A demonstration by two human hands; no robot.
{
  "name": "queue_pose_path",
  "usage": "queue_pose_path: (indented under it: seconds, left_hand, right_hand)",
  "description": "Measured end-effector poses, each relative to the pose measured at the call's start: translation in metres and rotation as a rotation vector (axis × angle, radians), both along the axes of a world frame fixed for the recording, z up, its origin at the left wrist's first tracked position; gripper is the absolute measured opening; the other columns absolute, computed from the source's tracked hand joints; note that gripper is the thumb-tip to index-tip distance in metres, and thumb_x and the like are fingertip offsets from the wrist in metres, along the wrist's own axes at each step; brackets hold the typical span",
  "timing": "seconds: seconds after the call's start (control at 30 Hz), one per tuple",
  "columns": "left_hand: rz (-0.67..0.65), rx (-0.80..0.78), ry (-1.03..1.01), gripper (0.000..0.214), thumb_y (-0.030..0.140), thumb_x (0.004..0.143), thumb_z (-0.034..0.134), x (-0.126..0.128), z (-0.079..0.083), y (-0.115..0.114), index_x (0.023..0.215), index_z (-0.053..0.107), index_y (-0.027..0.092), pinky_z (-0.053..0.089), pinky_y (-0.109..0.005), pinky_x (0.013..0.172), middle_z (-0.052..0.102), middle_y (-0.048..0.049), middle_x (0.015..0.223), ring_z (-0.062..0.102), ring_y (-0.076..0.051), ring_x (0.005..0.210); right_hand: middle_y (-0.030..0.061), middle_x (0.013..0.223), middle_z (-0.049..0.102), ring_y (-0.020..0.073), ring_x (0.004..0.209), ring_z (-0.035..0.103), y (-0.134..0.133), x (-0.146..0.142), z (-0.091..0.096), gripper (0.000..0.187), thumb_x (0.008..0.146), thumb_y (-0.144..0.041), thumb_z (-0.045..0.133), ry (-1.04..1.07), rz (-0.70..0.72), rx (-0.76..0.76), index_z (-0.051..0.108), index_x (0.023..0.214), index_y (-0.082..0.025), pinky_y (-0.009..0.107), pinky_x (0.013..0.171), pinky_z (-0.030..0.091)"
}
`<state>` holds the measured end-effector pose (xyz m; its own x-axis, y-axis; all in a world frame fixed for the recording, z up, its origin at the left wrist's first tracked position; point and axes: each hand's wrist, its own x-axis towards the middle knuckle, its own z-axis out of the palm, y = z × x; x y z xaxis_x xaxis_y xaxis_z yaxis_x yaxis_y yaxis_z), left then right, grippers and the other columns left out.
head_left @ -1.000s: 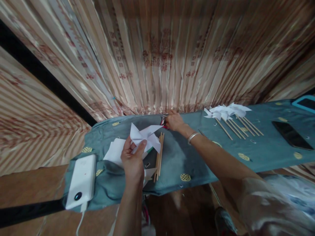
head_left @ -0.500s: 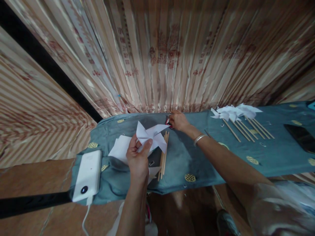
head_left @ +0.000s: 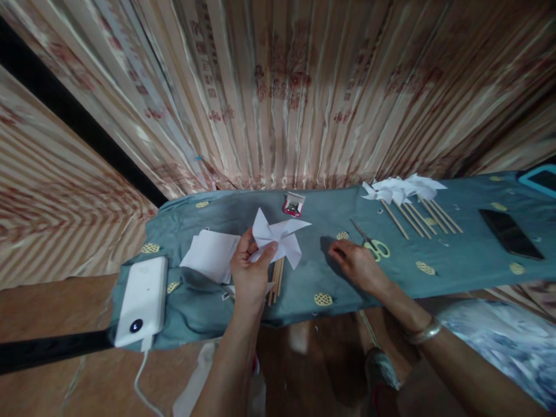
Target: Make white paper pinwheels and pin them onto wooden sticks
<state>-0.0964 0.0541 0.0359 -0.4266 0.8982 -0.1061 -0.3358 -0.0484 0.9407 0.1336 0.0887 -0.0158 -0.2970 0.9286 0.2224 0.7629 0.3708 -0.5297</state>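
Just one pinwheel [head_left: 278, 236] in left hand [head_left: 249, 279], one scissors [head_left: 376, 248] beside right hand [head_left: 357, 266]

On the tabletop [head_left: 304, 286], a power bank [head_left: 141, 301] lies at the near left, with paper sheets [head_left: 211, 255] just right of it. Next come the sticks [head_left: 276, 278], below the pinwheel [head_left: 278, 237]. A small box [head_left: 294, 204] sits at the far edge. Scissors [head_left: 373, 244] lie right of centre, finished pinwheels [head_left: 403, 191] farther right, and a phone [head_left: 510, 233] rightmost.
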Motion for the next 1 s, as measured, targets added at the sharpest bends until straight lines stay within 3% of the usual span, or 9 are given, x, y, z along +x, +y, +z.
queue_pose_path:
  seconds: [0.13, 0.23, 0.43, 0.73, 1.0]
  left_hand:
    - [-0.01, -0.018, 0.02, 0.042, 0.02, 0.058, 0.077, 0.009, -0.001, 0.0, 0.099, 0.066, 0.019, 0.053, -0.025, 0.066, 0.073, 0.0018, 0.077, 0.067, -0.014, 0.068]
    - [-0.012, -0.017, 0.021, 0.041, 0.019, 0.058, 0.076, 0.016, -0.001, 0.001, 0.098, 0.066, 0.019, 0.053, -0.026, 0.067, 0.073, 0.0014, 0.079, 0.067, -0.015, 0.07]
    - [-0.019, -0.015, 0.035, 0.045, 0.019, 0.056, 0.077, 0.026, -0.006, 0.006, 0.1, 0.066, 0.019, 0.052, -0.024, 0.065, 0.072, 0.0016, 0.079, 0.065, -0.014, 0.068]
    - [-0.091, -0.02, 0.038, 0.052, 0.022, 0.057, 0.08, 0.043, -0.021, 0.011, 0.106, 0.063, 0.017, 0.052, -0.025, 0.065, 0.072, 0.0011, 0.079, 0.066, -0.014, 0.068]
    - [-0.115, -0.032, 0.114, 0.049, 0.02, 0.058, 0.076, 0.05, -0.014, 0.009, 0.106, 0.063, 0.017, 0.052, -0.023, 0.06, 0.071, 0.0014, 0.073, 0.066, -0.015, 0.066]
  right_hand:
    - [0.0135, 0.097, 0.07, 0.0258, 0.095, 0.066, -0.016, 0.011, -0.016, 0.021, 0.088, -0.024, 0.044, 0.031, -0.012, 0.011, 0.064, 0.084, -0.019, 0.04, 0.087, 0.05]
    - [0.0116, 0.104, 0.069, 0.0249, 0.103, 0.064, -0.017, 0.013, -0.019, 0.019, 0.088, -0.027, 0.048, 0.119, -0.019, -0.016, 0.065, 0.084, -0.021, 0.041, 0.093, 0.047]
    - [0.0076, 0.092, 0.073, 0.0236, 0.086, 0.068, -0.007, 0.026, -0.023, 0.019, 0.083, -0.034, 0.055, 0.316, -0.234, -0.116, 0.069, 0.087, -0.02, 0.041, 0.083, 0.051]
    - [0.0048, 0.085, 0.071, 0.0221, 0.085, 0.066, -0.002, 0.011, -0.016, 0.011, 0.078, -0.024, 0.06, 0.214, -0.15, -0.101, 0.069, 0.071, -0.023, 0.036, 0.082, 0.049]
    - [0.007, 0.089, 0.07, 0.0234, 0.085, 0.065, -0.011, 0.012, -0.016, 0.01, 0.078, -0.018, 0.058, 0.017, -0.096, -0.038, 0.064, 0.071, -0.022, 0.037, 0.081, 0.049]
